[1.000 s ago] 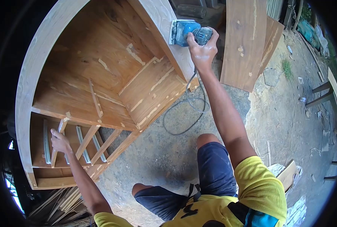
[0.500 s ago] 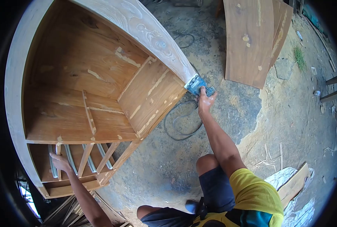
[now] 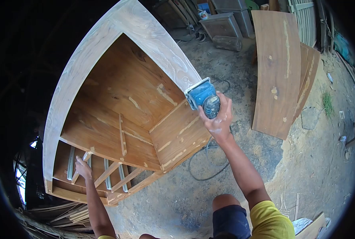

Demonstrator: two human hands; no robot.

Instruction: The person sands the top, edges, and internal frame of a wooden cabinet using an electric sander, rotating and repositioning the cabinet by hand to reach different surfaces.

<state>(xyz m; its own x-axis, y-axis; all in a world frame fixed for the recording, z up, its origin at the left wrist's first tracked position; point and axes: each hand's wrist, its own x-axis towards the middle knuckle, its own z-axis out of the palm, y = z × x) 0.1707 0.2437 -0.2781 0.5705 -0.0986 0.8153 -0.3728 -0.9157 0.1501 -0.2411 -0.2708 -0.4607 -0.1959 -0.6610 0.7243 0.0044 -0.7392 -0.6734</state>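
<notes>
My right hand is closed around a blue electric sander, which lies over the right-hand frame board of a wooden cabinet. Whitish, streaked wood makes up this front frame. Whether the sander's pad is pressed flat on the board cannot be made out. On the left, my left hand wraps round a short wooden rail in the cabinet's drawer section. Metal drawer runners lie beside it. Inside, the brown cabinet wood carries pale filler patches.
A dark cord coils on the concrete floor behind the sander. Brown wooden panels with filler spots lean at the right. Grey drawer-like boxes stand at the back. Thin wood strips are piled at lower left.
The view has shifted, so the cabinet sits lower and further right. The sander has moved back along the frame board from its end and looks larger. My left hand keeps to the same rail.
</notes>
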